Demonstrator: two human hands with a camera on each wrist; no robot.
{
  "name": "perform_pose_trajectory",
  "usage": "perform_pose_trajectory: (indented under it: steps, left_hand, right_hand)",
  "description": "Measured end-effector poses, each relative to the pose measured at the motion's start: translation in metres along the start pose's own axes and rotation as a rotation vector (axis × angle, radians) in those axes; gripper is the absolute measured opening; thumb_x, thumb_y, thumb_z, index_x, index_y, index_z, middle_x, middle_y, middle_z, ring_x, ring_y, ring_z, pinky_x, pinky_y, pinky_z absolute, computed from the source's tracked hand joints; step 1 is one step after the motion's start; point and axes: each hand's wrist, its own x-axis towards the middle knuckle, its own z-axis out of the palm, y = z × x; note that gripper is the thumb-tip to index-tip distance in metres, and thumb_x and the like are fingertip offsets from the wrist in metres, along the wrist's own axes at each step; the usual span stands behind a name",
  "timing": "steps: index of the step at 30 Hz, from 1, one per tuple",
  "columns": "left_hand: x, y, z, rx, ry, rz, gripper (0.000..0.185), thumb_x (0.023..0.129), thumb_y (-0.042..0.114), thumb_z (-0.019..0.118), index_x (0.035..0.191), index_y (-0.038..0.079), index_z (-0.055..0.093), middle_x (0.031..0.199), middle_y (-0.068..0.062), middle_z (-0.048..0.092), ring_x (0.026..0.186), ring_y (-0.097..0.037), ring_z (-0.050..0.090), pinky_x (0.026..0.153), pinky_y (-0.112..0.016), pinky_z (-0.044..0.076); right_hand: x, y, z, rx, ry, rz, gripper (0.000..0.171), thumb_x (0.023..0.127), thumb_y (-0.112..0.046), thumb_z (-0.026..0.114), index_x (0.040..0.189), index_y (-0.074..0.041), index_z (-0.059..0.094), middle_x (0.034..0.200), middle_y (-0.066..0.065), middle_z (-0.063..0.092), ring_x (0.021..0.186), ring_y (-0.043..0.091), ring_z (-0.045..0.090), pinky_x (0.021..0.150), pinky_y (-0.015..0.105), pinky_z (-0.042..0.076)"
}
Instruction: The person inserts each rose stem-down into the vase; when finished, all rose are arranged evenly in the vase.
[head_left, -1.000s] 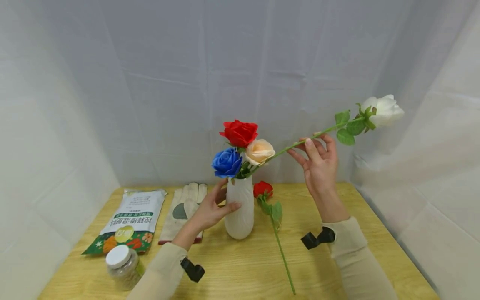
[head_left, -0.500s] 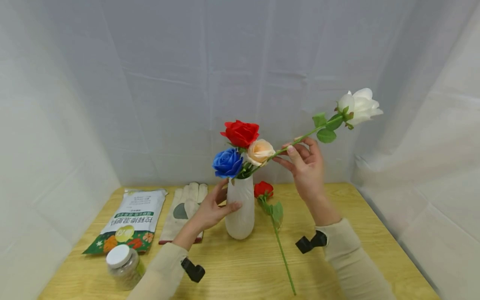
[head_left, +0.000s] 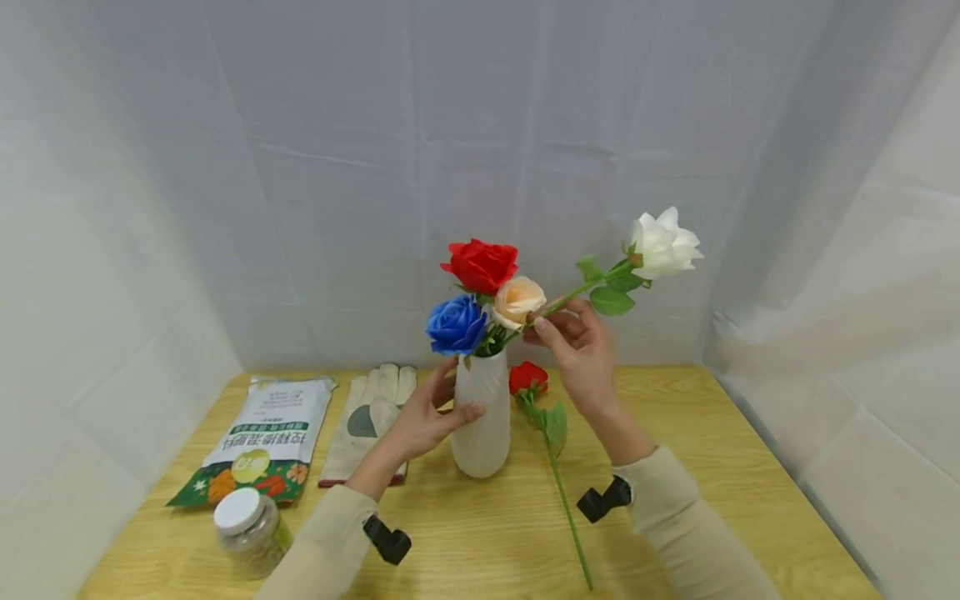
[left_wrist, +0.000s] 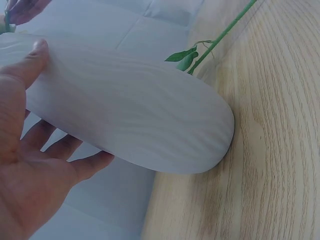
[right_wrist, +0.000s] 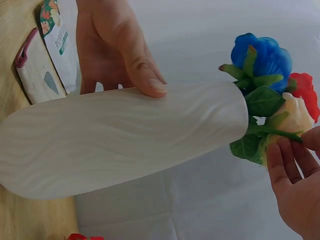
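Note:
A white ribbed vase (head_left: 483,425) stands upright on the table, holding a red rose (head_left: 482,265), a blue rose (head_left: 456,325) and a peach rose (head_left: 519,302). My left hand (head_left: 422,422) grips the vase from its left side, thumb on the near face; in the left wrist view its fingers (left_wrist: 91,166) curl round behind. With thumb and fingertips, my right hand (head_left: 587,354) pinches the stem of a white rose (head_left: 666,244) just right of the peach bloom. That stem slants down into the vase mouth, and the bloom leans to the upper right. Leaves hide its lower end.
Another red rose (head_left: 528,379) lies right of the vase, its stem pointing toward the front edge. On the left are work gloves (head_left: 360,433), a printed bag (head_left: 262,437) and a white-lidded jar (head_left: 251,533). Pale sheeting (head_left: 337,167) encloses the table's back and sides.
My right hand has moved left and down with the white rose, sliding its stem further into the vase and bringing the bloom closer. The left hand stays on the vase.

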Motion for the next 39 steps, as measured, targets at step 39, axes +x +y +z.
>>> perform_pose_trajectory:
  steps: [39]
  left_hand:
    - [0.000,-0.003,-0.001,-0.012,0.001,0.005,0.092,0.099,0.023,0.077,0.170,0.018,0.020,0.165,-0.020,0.044,0.149,-0.041,0.048,0.116,-0.062,0.044]
  right_hand:
    - [-0.016,0.016,0.021,-0.300,0.022,0.206,0.019,0.092,-0.011,0.076,0.107,0.001,0.078,0.091,0.012,0.078,0.076,0.004,0.069,0.067,0.019,0.056]
